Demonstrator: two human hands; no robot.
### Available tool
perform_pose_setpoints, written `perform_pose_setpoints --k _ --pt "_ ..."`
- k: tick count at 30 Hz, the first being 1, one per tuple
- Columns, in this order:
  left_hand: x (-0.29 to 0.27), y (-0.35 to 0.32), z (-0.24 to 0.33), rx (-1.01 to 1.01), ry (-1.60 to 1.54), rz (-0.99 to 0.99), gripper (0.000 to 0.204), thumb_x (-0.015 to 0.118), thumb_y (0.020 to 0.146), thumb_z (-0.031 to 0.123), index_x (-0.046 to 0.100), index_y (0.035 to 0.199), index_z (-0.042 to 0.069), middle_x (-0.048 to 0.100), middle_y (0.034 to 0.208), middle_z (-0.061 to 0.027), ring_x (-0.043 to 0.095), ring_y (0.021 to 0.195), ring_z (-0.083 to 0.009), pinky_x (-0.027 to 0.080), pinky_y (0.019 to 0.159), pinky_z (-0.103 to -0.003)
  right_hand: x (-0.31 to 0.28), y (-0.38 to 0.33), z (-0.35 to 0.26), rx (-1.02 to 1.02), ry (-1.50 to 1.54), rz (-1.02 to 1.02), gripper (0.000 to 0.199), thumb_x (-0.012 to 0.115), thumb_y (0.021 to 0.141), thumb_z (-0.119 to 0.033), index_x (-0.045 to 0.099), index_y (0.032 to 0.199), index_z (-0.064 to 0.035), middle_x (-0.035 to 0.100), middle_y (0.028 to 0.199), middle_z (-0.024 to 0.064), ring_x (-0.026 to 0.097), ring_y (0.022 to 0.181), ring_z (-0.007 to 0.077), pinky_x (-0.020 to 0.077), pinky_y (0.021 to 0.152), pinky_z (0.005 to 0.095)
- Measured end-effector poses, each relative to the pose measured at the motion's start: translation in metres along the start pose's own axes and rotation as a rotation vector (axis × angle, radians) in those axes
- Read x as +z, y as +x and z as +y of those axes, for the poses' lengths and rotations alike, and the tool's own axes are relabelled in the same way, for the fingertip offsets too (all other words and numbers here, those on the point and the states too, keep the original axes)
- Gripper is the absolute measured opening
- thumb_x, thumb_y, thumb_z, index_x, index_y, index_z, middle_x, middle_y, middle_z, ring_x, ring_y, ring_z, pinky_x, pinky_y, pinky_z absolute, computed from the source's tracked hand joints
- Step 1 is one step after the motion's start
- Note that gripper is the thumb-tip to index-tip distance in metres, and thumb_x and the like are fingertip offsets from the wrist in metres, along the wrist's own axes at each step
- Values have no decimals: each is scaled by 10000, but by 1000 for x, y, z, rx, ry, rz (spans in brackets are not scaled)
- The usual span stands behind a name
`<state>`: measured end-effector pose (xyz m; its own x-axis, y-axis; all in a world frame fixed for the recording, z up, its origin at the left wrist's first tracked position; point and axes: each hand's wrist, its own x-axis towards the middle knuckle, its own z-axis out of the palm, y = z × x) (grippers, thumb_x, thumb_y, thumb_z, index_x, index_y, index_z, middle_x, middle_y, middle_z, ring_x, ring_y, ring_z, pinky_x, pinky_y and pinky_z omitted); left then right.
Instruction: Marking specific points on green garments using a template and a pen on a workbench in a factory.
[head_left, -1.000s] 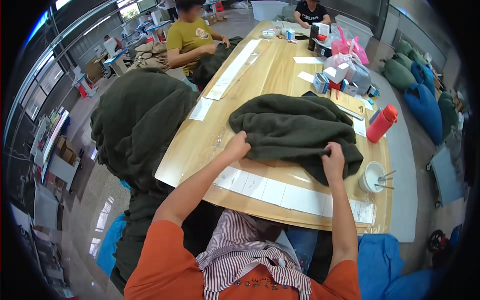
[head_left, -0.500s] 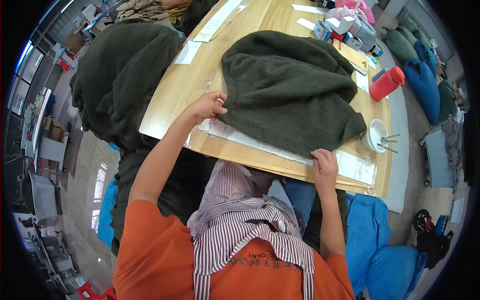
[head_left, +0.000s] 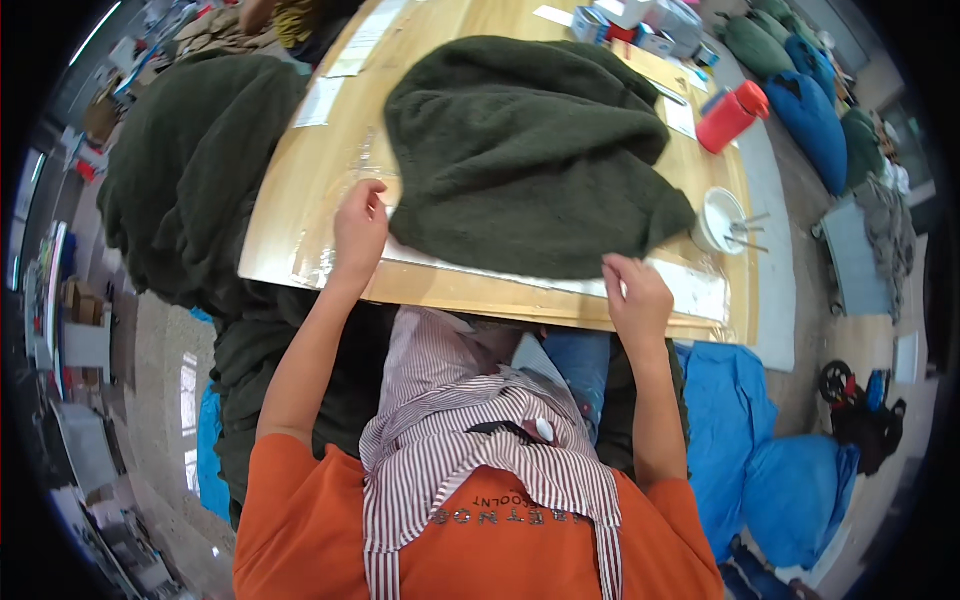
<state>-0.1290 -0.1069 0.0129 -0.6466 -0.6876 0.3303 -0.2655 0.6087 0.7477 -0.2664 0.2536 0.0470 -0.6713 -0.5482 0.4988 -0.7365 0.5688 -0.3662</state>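
A dark green fleece piece [head_left: 520, 160] lies on the wooden table in loose folds, its near edge curving toward me. Just off its left edge is my left hand [head_left: 361, 228], fingers loosely bent and apart, with nothing seen in them. My right hand [head_left: 640, 293] is at the near edge, right of the middle. Its fingertips reach the fleece's border while thumb and forefinger stand apart. Beneath the near edge, a white paper strip [head_left: 690, 285] taped along the table shows in part.
A big heap of dark green fleece [head_left: 200, 160] stands left of the table [head_left: 285, 225]. Along the right side are a white bowl with thin sticks [head_left: 718, 220], a red bottle [head_left: 732, 117], a yellow envelope [head_left: 650, 68] and small boxes [head_left: 590, 24]. Blue sacks [head_left: 790, 490] lie at lower right.
Both hands have loosened from pinching the fleece's edge; the left has come away from its left corner. The fleece's near edge lies smoother. The whole view has shifted somewhat.
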Motion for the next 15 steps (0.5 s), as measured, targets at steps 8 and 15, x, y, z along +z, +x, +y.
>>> perform_pose_setpoints --k 8,15 --pt "57 -52 49 508 230 -317 261 643 850 42 674 1108 56 623 1242 -146 544 1226 -366 408 1048 -491 39 12 29 -170 14 -149 298 734 766 -138 716 1063 -150 630 1153 64 557 1097 277 441 885 436" --pt "60 -67 25 470 199 -230 311 581 872 -14 661 1162 65 578 1338 -153 473 1328 -373 315 1130 -536 13 -21 65 203 374 91 255 692 847 -84 685 1102 -78 643 1076 59 606 967 221 483 857 354"
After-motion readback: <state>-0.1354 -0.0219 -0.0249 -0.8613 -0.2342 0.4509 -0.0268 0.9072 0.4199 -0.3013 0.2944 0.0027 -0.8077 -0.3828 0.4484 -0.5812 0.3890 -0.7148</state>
